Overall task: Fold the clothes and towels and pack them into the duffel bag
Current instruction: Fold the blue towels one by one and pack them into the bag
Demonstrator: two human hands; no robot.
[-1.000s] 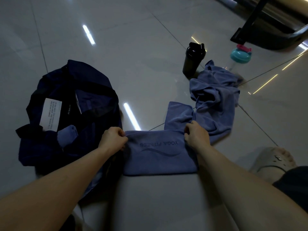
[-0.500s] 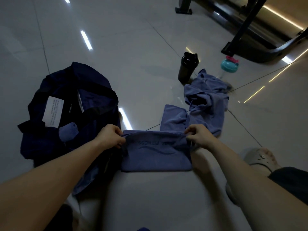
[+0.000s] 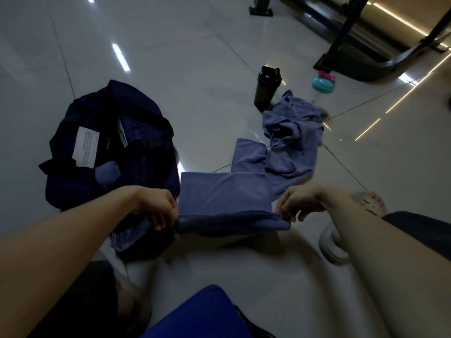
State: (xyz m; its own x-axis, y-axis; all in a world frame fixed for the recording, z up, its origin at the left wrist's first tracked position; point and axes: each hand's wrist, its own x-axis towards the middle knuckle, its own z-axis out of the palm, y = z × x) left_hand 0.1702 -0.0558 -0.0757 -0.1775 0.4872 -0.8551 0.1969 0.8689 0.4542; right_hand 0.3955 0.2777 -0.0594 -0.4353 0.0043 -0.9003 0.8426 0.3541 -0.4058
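- Two near corners of the blue towel are pinched, one by the left hand and one by the right hand. The fingers of both hands are closed on the cloth, and the near edge is held just off the floor.
- The folded part of the towel is spread flat between the hands, just beside the open duffel bag on its left. The rest trails away crumpled towards a black shaker bottle.
- Whether the crumpled end touches that bottle cannot be made out with certainty in the dim light.
- A lopsided fold is the likeliest fault. If the held edge is carried over while the far length is bunched, creases would be trapped inside.
- The right corner appears to be held by the fingertips only, so it could be dropped under a firm pull.
- The bottle might be tipped if the tail is dragged.
- The left corner is held at the bag's edge and could be snagged on loose fabric there.
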